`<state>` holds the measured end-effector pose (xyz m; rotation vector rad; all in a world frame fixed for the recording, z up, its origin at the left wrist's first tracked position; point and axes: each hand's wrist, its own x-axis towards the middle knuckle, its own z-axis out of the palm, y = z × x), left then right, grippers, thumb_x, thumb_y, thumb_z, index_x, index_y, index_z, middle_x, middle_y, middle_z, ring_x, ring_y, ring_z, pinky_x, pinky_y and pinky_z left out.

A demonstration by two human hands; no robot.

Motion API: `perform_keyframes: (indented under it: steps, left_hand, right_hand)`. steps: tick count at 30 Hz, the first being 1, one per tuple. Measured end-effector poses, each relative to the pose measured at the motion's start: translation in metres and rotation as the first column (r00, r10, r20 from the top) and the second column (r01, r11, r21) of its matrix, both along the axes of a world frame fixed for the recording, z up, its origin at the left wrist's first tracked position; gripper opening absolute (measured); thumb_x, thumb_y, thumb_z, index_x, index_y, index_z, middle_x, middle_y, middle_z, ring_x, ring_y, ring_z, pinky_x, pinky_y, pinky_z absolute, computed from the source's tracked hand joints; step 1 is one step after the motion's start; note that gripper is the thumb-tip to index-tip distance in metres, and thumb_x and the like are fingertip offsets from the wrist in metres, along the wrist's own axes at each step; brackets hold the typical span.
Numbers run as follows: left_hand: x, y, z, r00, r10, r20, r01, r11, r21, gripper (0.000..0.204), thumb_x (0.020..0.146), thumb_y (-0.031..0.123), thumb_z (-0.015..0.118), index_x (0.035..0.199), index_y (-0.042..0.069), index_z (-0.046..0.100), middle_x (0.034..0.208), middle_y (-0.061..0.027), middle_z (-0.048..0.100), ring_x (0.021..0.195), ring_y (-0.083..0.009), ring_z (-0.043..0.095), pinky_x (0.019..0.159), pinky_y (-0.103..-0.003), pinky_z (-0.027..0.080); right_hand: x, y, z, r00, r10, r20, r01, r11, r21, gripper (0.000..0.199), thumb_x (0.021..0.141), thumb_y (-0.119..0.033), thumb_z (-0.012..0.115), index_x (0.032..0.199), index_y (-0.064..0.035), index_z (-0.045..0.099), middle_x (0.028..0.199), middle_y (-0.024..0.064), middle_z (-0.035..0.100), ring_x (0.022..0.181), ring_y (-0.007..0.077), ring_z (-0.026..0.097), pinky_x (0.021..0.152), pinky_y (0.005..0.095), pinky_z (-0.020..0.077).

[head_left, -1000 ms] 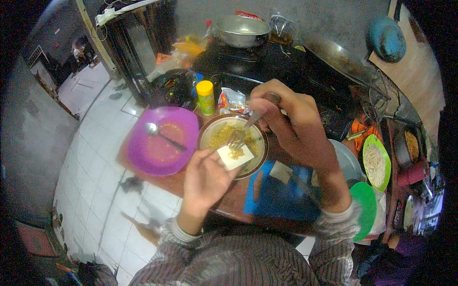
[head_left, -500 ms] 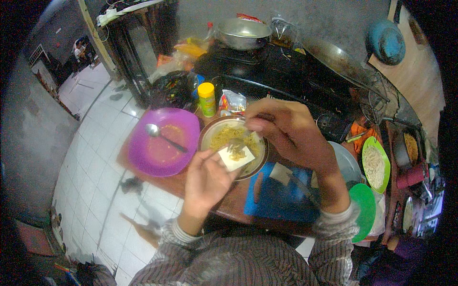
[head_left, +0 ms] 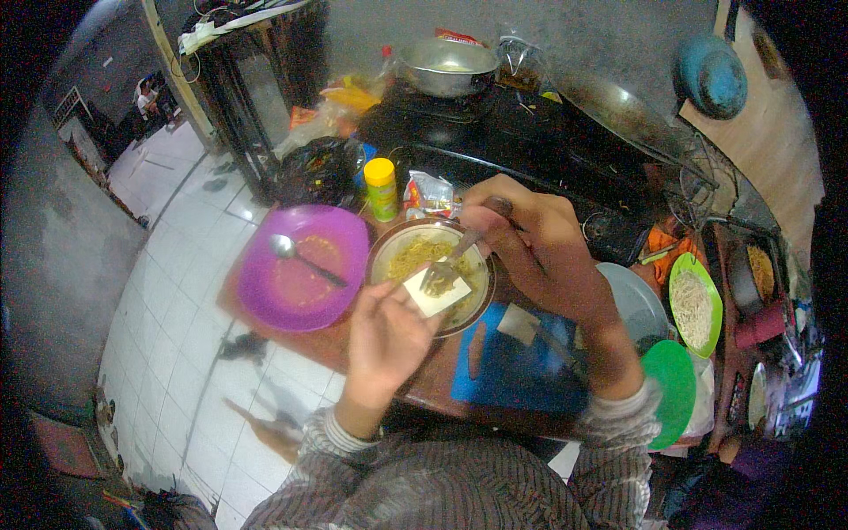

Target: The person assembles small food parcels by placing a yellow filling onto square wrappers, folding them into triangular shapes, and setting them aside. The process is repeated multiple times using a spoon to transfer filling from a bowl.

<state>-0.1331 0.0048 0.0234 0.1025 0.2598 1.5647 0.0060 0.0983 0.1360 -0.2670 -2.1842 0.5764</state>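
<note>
**Noodles under the fork, sachet at the rim**

Right hand (head_left: pixel 539 243) clenched around the handle of a fork (head_left: pixel 450 265), tines down in the noodles. Left hand (head_left: pixel 384 331) pinching a small pale square sachet (head_left: pixel 435 293) at the near rim of the noodle bowl (head_left: pixel 473 305), fingers closed on its lower corner. Noodles (head_left: pixel 415 256) already in the bowl, yellowish and loosely heaped; by the look of it, mixing under way rather than finished. Whether the sachet is emptied or yet to be poured: cannot tell.

Just left, a purple bowl (head_left: pixel 265 300) with a spoon (head_left: pixel 305 259) lying in it, only a smear left inside. Behind, a yellow-capped bottle (head_left: pixel 382 187) and a torn wrapper (head_left: pixel 433 190). Farther back, a metal pot (head_left: pixel 446 66) on the dark stove (head_left: pixel 530 132). To the right, a green plate (head_left: pixel 680 278) with more noodles, untouched.
</note>
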Motion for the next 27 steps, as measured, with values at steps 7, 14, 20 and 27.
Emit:
perform_keyframes:
  steps: [7, 14, 20, 27]
  left_hand:
    - [0.002, 0.006, 0.0, 0.994, 0.113, 0.009, -0.113, 0.992, -0.052, 0.048, 0.082, 0.025, 0.041, 0.118, -0.007, 0.039, 0.123, -0.0178, 0.046, 0.118, -0.03, 0.039, 0.102, -0.041, 0.026]
    - [0.049, 0.005, 0.032, 0.99, -0.134, 0.053, 0.114, 0.955, 0.275, 0.047, 0.084, 0.026, 0.041, 0.118, -0.006, 0.039, 0.123, -0.0171, 0.045, 0.118, -0.0293, 0.038, 0.103, -0.04, 0.024]
    - [0.14, 0.052, 0.064, 0.936, -0.343, 0.073, 0.309, 0.906, 0.29, 0.04, 0.085, 0.03, 0.042, 0.111, 0.001, 0.046, 0.113, -0.0108, 0.052, 0.109, -0.0237, 0.046, 0.097, -0.035, 0.029]
    - [0.295, 0.095, 0.084, 0.882, -0.426, 0.199, 0.387, 0.898, 0.209, 0.049, 0.079, 0.035, 0.045, 0.107, -0.006, 0.041, 0.109, -0.0163, 0.047, 0.104, -0.0289, 0.045, 0.096, -0.04, 0.031]
  right_hand:
    - [0.018, 0.011, -0.008, 0.862, -0.436, -0.259, 0.449, 0.893, -0.01, 0.021, 0.09, -0.019, 0.043, 0.083, -0.0014, 0.053, 0.061, 0.0035, 0.051, 0.052, 0.0078, 0.047, 0.047, 0.0218, 0.0366]
    - [0.016, 0.045, -0.101, 0.784, -0.61, 0.113, 0.607, 0.716, -0.344, 0.031, 0.091, -0.03, 0.039, 0.092, -0.0014, 0.051, 0.074, 0.0252, 0.056, 0.069, 0.0403, 0.057, 0.059, 0.0449, 0.043]
    - [0.025, 0.03, -0.174, 0.847, -0.519, -0.118, 0.345, 0.704, -0.621, 0.029, 0.088, -0.031, 0.047, 0.101, -0.0048, 0.05, 0.069, 0.0102, 0.059, 0.06, 0.0209, 0.058, 0.054, 0.0319, 0.0453]
    - [0.077, -0.02, -0.159, 0.907, -0.403, -0.122, 0.018, 0.327, -0.945, 0.038, 0.086, -0.025, 0.053, 0.117, -0.0045, 0.043, 0.072, 0.009, 0.058, 0.061, 0.0114, 0.055, 0.053, 0.0249, 0.0452]
